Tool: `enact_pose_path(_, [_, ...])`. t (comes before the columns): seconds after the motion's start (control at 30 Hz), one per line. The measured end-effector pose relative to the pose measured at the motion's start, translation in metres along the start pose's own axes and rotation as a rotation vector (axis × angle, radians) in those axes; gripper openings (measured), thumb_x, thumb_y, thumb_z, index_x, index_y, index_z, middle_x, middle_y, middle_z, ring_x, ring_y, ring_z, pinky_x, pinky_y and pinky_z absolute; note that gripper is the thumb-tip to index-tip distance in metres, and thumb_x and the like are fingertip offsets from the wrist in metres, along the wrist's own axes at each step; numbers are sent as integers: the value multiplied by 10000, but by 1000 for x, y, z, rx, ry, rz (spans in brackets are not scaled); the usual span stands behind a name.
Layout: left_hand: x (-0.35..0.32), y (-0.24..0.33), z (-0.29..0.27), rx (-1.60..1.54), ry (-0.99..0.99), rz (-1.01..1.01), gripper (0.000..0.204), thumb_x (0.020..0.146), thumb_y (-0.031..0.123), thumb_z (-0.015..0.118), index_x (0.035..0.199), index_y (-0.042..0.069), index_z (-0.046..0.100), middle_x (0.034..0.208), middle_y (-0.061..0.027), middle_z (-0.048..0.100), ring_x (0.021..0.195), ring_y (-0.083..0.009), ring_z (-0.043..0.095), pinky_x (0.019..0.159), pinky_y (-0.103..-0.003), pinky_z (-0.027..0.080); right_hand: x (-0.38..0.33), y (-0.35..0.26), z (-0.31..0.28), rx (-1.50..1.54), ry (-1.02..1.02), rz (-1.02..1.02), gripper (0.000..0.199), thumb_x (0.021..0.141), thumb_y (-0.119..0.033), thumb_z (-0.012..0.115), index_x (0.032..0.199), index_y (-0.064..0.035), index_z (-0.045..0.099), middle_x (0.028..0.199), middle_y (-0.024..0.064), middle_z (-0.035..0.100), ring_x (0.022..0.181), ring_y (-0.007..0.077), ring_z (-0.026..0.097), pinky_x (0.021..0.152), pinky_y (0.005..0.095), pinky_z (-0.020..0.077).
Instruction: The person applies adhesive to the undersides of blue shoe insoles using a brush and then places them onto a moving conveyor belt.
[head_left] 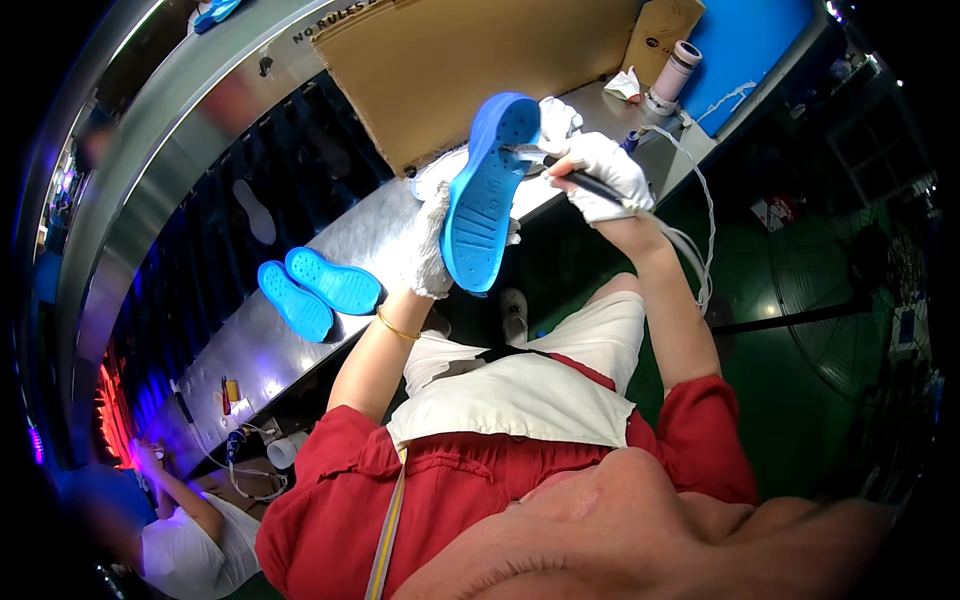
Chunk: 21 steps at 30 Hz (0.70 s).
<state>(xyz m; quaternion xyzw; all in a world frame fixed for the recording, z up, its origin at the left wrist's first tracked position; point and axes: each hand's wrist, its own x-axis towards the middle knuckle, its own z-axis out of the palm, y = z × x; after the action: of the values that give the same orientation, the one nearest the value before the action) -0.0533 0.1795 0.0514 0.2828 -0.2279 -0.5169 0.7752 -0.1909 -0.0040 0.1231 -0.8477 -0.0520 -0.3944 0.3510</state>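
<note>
A blue shoe sole (482, 205) is held up before me, its hollow inner side with ribs and small round pits facing me. My left hand (431, 245), in a white knitted glove, is closed around the sole's left edge. My right hand (612, 172), also gloved with bare fingertips showing, grips a slim black-handled brush (590, 184). The pale tip of the brush touches the inside of the sole near its upper end. Two more blue soles, a left one (296, 303) and a right one (335, 281), lie side by side on the metal bench (375, 225).
A large cardboard sheet (480, 75) stands behind the sole. To the right are a pink bottle (679, 64), crumpled white paper (624, 85) and a white hose (704, 190). Dark conveyor slots carry a pale sole (254, 212) at left. Another person (195, 540) works at lower left.
</note>
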Motion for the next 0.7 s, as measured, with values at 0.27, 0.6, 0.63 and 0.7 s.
enact_pose_path(0.27, [0,-2,8,-143,15,35,680,907,512,484,1358,13,388,1198,-248,560,989,-385,619,862,-501,529,-2,-22,4,64,32,94,165,723,75,702,799,-43,616,822,68,628,765,168,619,716,281,486])
enact_pose_path(0.6, [-4,-25,12,-425,-4,108,661,879,480,500,1272,-46,427,1171,-215,566,995,-364,603,877,-464,512,-21,-30,41,748,-13,355,124,816,79,621,895,-4,573,920,142,659,728,154,665,665,266,547])
enact_pose_path(0.63, [-4,-23,18,-371,-37,95,689,873,477,504,1300,-55,403,1210,-230,547,1036,-388,586,919,-482,486,-16,-24,35,849,71,320,105,831,31,626,911,-17,577,937,122,647,819,164,648,768,295,522])
enact_pose_path(0.7, [-7,-21,28,-349,-103,53,756,868,489,509,1353,-69,352,1278,-260,507,1118,-437,542,1018,-519,406,-8,-11,25,1079,195,372,118,846,-61,652,939,-52,581,984,76,617,1012,193,585,989,380,420])
